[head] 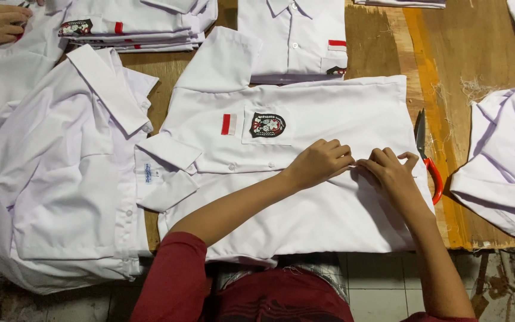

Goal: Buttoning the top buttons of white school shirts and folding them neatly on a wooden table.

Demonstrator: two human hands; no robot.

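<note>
Right of the pocket (267, 126), the shirt (305, 203) placket is pinched by both hands, left hand (320, 162) and right hand (390, 170) nearly touching. The placket runs sideways; scissors (427, 158) lie further right.

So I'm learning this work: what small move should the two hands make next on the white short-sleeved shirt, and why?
Probably fasten the placket there: left hand and right hand meet, pinching at the button line of the white short-sleeved shirt, which lies flat on the wooden table.

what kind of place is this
Probably a garment workshop or uniform finishing table. Identical white shirts lie around in stacks on a rough wooden table, with red-handled scissors at the side. Both hands, left and right, pinch the placket of the spread shirt.
</note>
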